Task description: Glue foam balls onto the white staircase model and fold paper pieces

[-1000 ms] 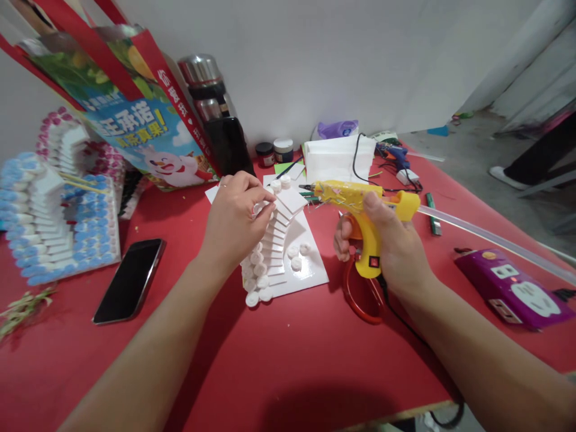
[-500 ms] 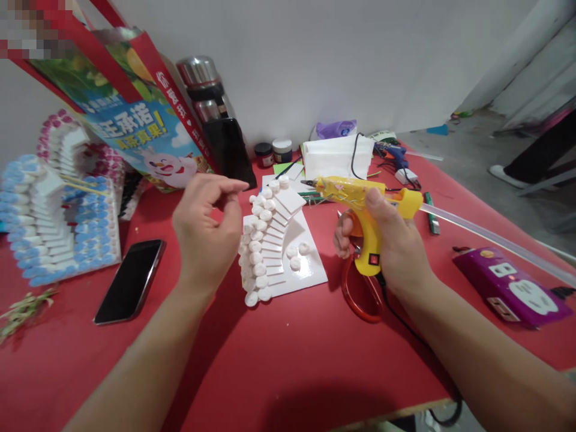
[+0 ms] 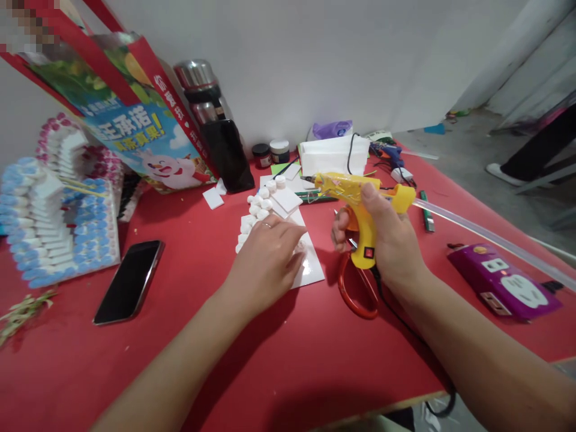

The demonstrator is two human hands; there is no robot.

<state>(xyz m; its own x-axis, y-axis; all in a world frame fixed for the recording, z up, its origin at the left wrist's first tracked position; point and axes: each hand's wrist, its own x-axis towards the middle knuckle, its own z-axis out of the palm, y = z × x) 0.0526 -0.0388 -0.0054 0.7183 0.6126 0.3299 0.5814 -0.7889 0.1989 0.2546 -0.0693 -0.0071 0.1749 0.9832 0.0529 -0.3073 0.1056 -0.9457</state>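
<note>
My left hand lies palm down over the lower steps of a white foam spiral staircase model. Its fingers are stretched out, and the fingertips reach the loose white round pieces on the model's white base. A ring shows on one finger. My right hand is wrapped round the grip of a yellow hot glue gun. The gun is held above the table with its nozzle pointing left, just right of the staircase top. A clear glue stick juts out behind the gun.
Red-handled scissors lie under the gun on the red table. A purple power strip sits right, a black phone left. Blue and pink staircase models, a printed bag, thermos, paint jars and foam sheets stand behind.
My left hand left the top of the staircase, lifted away to the left, then came down over the lower steps and base. The glue gun stayed almost still.
</note>
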